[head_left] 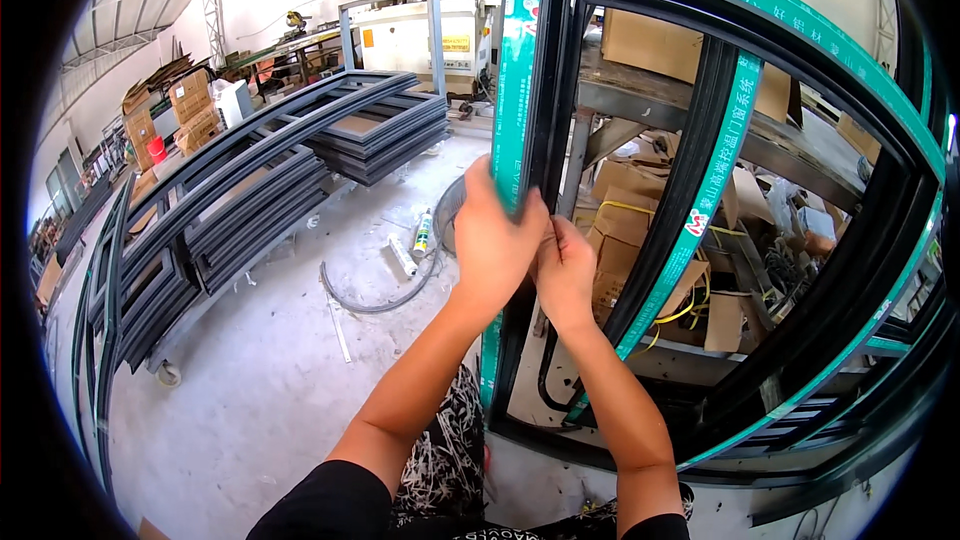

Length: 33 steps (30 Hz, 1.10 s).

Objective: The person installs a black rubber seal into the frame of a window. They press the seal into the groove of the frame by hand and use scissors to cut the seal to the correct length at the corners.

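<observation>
The window frame (515,70), dark with green film on its faces, stands upright across the right half of the picture; what bears its weight cannot be told. The left hand (490,240) is at the frame's left upright, near the middle of the picture, its fingers bent but blurred; whether its grip is closed on the edge cannot be told. The right hand (566,275) is just beside it, fingers curled at the inner side of that upright; whether its grip pinches anything is hidden. In this inspector's judgement, the frame is stiff and heavy for its slim bars, liable to tip or twist if taken at one corner. The film looks smooth and may slip under dry fingers; the dark edges may be sharp. Sound holding points are the two outer uprights, at mid-height, palms flat. The black strip (543,380) curving at lower centre appears soft and bendable, best pinched near its end; whether it reaches the hands is unclear.
</observation>
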Motion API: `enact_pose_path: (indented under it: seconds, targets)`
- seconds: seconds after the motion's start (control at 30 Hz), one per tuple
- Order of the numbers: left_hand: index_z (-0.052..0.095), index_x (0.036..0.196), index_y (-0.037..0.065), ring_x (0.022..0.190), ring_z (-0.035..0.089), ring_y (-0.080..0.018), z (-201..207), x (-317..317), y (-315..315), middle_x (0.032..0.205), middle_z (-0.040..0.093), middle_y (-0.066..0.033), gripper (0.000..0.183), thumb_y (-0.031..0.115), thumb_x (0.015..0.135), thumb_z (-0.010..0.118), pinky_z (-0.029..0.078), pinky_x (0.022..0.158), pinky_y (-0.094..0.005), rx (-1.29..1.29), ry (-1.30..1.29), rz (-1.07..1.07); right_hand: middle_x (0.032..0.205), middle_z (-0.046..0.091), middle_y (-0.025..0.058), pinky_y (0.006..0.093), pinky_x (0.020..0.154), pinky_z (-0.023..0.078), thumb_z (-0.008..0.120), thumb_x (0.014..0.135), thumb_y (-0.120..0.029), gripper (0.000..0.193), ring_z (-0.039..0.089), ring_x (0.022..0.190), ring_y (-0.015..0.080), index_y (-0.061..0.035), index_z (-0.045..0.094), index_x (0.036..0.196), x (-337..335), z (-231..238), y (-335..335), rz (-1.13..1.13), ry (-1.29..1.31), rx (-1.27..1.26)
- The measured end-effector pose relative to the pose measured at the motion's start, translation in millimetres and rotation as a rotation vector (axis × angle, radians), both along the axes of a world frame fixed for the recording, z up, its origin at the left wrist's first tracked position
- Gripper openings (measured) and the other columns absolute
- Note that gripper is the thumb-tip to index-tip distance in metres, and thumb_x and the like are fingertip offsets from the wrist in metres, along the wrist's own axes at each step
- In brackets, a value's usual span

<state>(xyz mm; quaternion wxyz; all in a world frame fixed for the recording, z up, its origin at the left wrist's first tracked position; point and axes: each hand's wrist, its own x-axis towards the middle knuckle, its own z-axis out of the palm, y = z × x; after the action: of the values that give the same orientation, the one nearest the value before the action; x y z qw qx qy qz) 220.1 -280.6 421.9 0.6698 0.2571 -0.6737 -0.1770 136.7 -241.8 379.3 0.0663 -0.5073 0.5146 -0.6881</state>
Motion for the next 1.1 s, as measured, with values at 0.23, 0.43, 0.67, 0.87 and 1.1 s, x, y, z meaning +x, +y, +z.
enact_pose_path:
  seconds: [0.23, 0.43, 0.67, 0.87, 1.1]
  targets:
    - [0.046, 0.12, -0.003, 0.069, 0.067, -0.0317, -13, -2, 0, 0.084, 0.066, -0.019, 0.047, 0.013, 0.084, 0.071, 0.052, 0.064, -0.0398, -0.001, -0.049, 0.086, 0.072, 0.059, 0.0216, 0.0399, 0.06, 0.047, 0.053, 0.1, -0.014, 0.019, 0.059, 0.063, 0.0348, 0.0024, 0.059, 0.092, -2, -3, -5, -0.013, 0.036, 0.038]
    - [0.048, 0.121, -0.002, 0.066, 0.064, -0.028, -15, -5, -2, 0.081, 0.065, -0.0162, 0.044, 0.009, 0.084, 0.069, 0.051, 0.064, -0.0381, 0.008, -0.012, 0.084, 0.066, 0.058, 0.004, 0.0264, 0.052, 0.046, 0.048, 0.105, -0.024, 0.031, 0.057, 0.056, 0.0102, 0.0008, 0.057, 0.091, 10, -52, 34, 0.288, -0.267, 0.18]
    - [0.043, 0.13, -0.003, 0.083, 0.064, -0.0316, -28, -3, 5, 0.098, 0.063, -0.0207, 0.054, 0.01, 0.085, 0.071, 0.051, 0.076, -0.0393, -0.004, -0.007, 0.057, 0.059, 0.053, 0.0032, 0.0289, 0.049, 0.038, 0.051, 0.105, -0.032, 0.042, 0.047, 0.052, 0.0102, 0.001, 0.059, 0.08, 11, -88, 20, 0.145, -0.25, 0.128]
    - [0.039, 0.135, -0.004, 0.092, 0.062, -0.0327, -44, -6, 4, 0.111, 0.059, -0.0229, 0.06, 0.01, 0.086, 0.071, 0.05, 0.084, -0.041, 0.136, -0.008, 0.03, 0.057, 0.051, 0.0048, 0.0304, 0.049, 0.039, 0.052, 0.105, -0.03, 0.042, 0.047, 0.051, 0.0118, 0.0013, 0.057, 0.078, 16, -86, 14, 0.085, -0.232, 0.124]
    - [0.04, 0.132, -0.005, 0.088, 0.066, -0.0362, -61, -3, 9, 0.114, 0.06, -0.0247, 0.06, 0.014, 0.085, 0.072, 0.052, 0.079, -0.0418, -0.127, -0.041, 0.213, 0.057, 0.05, 0.0085, 0.0325, 0.05, 0.039, 0.054, 0.104, -0.027, 0.039, 0.046, 0.051, 0.015, 0.0021, 0.057, 0.077, 16, -84, 15, 0.045, -0.18, 0.089]
